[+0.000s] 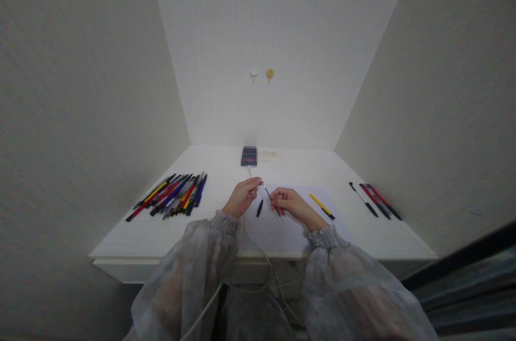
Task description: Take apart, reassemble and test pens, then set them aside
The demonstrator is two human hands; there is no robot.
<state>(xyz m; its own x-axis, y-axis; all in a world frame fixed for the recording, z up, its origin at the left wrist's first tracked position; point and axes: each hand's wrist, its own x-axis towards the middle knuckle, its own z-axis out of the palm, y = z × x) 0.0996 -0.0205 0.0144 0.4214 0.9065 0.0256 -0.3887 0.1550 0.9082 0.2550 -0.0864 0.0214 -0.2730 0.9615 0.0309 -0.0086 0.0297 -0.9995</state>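
A thin, dark pen refill [267, 193] slants between my hands above a sheet of white paper [282, 236]. My left hand [245, 195] is closed, its thumb and forefinger pinched at the upper end of the refill; any smaller part in that pinch is too tiny to make out. Lower down, the fingers of my right hand [291, 203] grip the same refill, and its dark end pokes out below them. A short black pen cap or tip piece [259, 208] lies on the paper between the hands. To the right of my right hand rests a yellow pen [321, 205] with a black end.
On the left of the white desk [169, 239] is a heap of many-coloured pens [177, 196]. Several black and red pens [374, 201] lie side by side at the right. A phone [249, 156] with a white cable [258, 247] sits near the back wall.
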